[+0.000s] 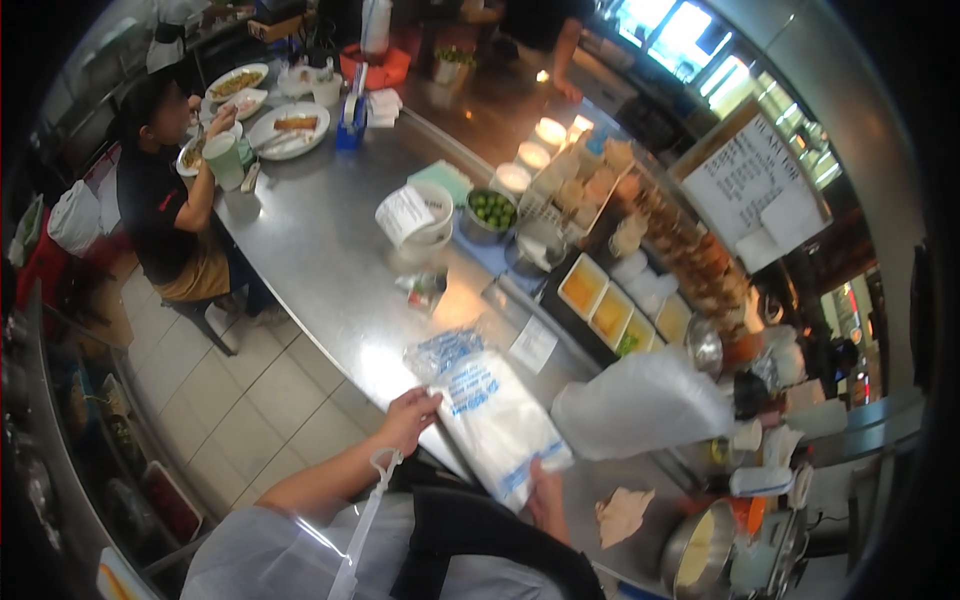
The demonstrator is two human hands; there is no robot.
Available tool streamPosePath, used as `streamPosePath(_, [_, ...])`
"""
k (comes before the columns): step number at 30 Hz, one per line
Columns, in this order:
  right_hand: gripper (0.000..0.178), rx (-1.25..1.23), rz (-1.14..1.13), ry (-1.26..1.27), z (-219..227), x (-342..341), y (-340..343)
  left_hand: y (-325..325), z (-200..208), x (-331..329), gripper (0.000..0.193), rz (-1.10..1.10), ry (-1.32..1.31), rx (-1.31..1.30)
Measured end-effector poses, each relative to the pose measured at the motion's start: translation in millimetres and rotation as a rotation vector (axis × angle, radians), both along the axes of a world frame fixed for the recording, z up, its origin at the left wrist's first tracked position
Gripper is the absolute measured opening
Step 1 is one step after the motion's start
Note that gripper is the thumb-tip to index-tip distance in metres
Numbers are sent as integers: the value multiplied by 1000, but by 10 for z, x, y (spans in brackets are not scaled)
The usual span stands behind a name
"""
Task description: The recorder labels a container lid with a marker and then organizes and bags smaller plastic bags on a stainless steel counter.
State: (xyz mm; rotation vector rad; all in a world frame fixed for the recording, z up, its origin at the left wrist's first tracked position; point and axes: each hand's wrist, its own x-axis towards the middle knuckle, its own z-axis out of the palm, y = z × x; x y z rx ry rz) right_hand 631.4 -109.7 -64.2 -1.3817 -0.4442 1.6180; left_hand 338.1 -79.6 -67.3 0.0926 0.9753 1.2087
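Observation:
A flat pack of white plastic bags (510, 420) with blue print lies at an angle over the steel counter's near edge, its far end in crumpled clear wrapping (447, 350). At the pack's left edge is my left hand (408, 420), its fingers closed on that side. My right hand (547, 497) grips the near right corner, thumb on top and the other fingers hidden beneath. Just right of the pack stands a bulging translucent plastic bag (645, 400). Beyond the pack, a white paper slip (534, 344) and a small packet (424, 290) rest on the steel.
Sauce tubs (608, 312), a bowl of green limes (491, 212) and a white bucket (428, 215) line the counter's right side. A metal bowl (697, 550) stands near right. At far left a seated person (165, 200) eats beside several plates (288, 132).

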Motion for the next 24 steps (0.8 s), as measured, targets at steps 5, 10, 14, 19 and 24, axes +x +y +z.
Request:
streamPosePath(5, [50,143,1,137,148,109,-127,-16,820,101,39,-70,-46,111])
streamPosePath(10, [50,237,-1,349,240,112,-117,-121,1234,214,41,-107,439,575])
streamPosePath(14, [46,92,-34,456,40,40,-119,-96,790,391,41,-96,229,447])
streamPosePath(19, [44,31,15,343,-123,68,-44,-173,501,619,35,-27,-44,32])
streamPosePath(24, [42,-25,-8,279,132,11,-41,-200,410,650,38,-63,-43,-93])
